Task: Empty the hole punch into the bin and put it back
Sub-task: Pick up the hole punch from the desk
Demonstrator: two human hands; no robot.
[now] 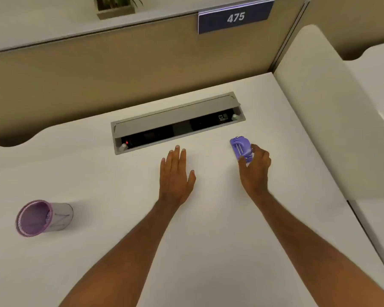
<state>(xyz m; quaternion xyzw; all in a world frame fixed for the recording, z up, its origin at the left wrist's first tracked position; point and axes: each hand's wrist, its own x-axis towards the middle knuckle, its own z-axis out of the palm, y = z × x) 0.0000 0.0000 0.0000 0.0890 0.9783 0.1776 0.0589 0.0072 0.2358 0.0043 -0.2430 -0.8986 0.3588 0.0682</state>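
Observation:
A small purple hole punch [240, 148] lies on the white desk [120, 240], right of centre and just in front of the cable tray. My right hand [256, 166] curls around its near end, with the thumb and fingertips touching its sides. Flat on the desk in the middle rests my left hand [177, 173], palm down, fingers apart, holding nothing. A small purple mesh bin [41, 217] stands upright far to the left, near the desk's left edge, its mouth facing up.
A grey cable tray [177, 122] with its lid raised is set into the desk behind my hands. A beige partition [120, 69] with a "475" sign [235, 17] runs along the back. A white divider [319, 120] borders the right side.

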